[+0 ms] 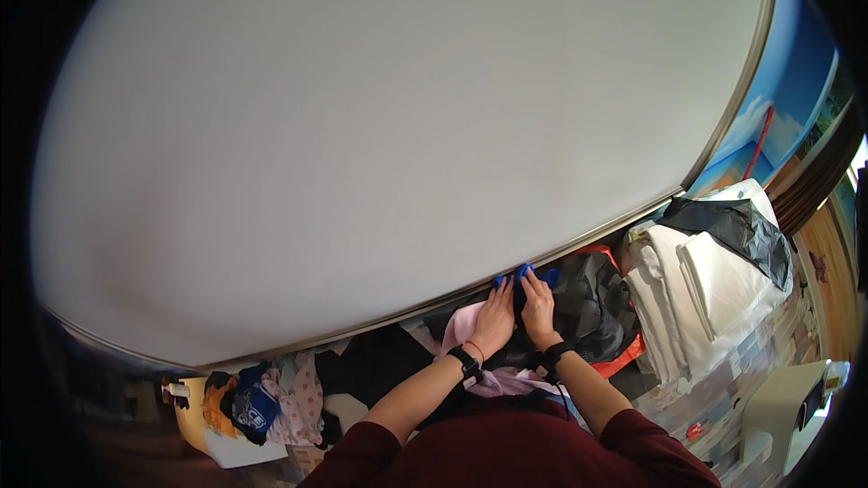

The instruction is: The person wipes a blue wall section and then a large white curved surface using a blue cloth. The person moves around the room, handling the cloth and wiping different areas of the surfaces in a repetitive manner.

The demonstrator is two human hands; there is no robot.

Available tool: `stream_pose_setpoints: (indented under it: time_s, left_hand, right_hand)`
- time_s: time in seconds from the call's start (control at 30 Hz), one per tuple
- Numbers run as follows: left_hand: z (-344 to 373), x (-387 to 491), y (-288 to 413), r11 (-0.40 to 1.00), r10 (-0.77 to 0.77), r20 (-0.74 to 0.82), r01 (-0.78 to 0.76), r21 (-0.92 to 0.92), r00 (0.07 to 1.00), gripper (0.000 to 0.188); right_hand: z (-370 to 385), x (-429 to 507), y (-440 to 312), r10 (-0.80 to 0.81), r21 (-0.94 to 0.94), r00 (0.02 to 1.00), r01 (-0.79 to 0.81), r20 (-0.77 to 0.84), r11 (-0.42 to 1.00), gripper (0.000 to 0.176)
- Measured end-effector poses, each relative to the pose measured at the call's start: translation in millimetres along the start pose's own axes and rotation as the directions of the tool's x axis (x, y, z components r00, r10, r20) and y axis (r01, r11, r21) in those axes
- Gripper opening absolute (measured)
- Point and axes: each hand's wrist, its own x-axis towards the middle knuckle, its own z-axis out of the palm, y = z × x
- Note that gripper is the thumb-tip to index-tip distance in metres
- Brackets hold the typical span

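Low in front of me, a bright blue cloth (520, 295) lies between my two hands, against the lower edge of a large white panel (407, 135). My left hand (495, 322) has its fingertips on the left part of the cloth. Gripping the same cloth from the right is my right hand (539, 305), with blue fabric bunched at its fingers. Under and beside the left hand is a pale pink garment (464, 325). A dark patterned garment (593, 305) lies just right of the right hand. Parts of the blue cloth are hidden by my fingers.
A metal-coloured rail (610, 225) edges the panel. Folded white bedding (722, 278) is stacked at right, partly under a black plastic bag (742, 230). More clothes (254, 403) are heaped at left, near black fabric (380, 366). A pale chair-like piece (780, 413) stands at lower right.
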Motion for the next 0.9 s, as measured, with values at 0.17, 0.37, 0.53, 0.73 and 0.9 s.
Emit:
stream_pose_setpoints:
  time_s: [0.17,0.37,0.53,0.73,0.9]
  left_hand:
    - [9.6,22.9,-5.1,0.986,0.166,-0.065,-0.165,0.025,0.984,0.059]
    - [7.1,27.2,0.0,0.994,0.104,0.037,-0.105,0.023,0.994,0.058]
    - [-15.3,-16.0,-14.3,0.994,-0.037,0.003,0.037,-0.102,0.999,0.064]
    - [-12.0,-73.3,-27.7,0.97,-0.226,0.105,0.214,0.114,0.968,0.066]
    - [-9.6,-100.9,-45.1,0.985,-0.167,-0.094,0.17,0.02,0.981,0.059]
  right_hand:
    - [-16.1,12.1,16.3,0.111,-0.123,0.993,-0.115,-0.036,0.986,0.044]
    - [-16.7,14.5,16.6,0.114,-0.124,0.993,-0.11,0.027,0.986,0.047]
    - [-0.8,4.2,-14.2,-0.052,-0.118,0.986,0.071,0.156,0.991,0.043]
    - [31.5,-1.0,-64.4,-0.283,-0.014,0.92,0.298,0.272,0.954,0.035]
    - [38.1,-6.3,-86.2,-0.287,-0.075,0.868,0.344,0.406,0.936,0.04]
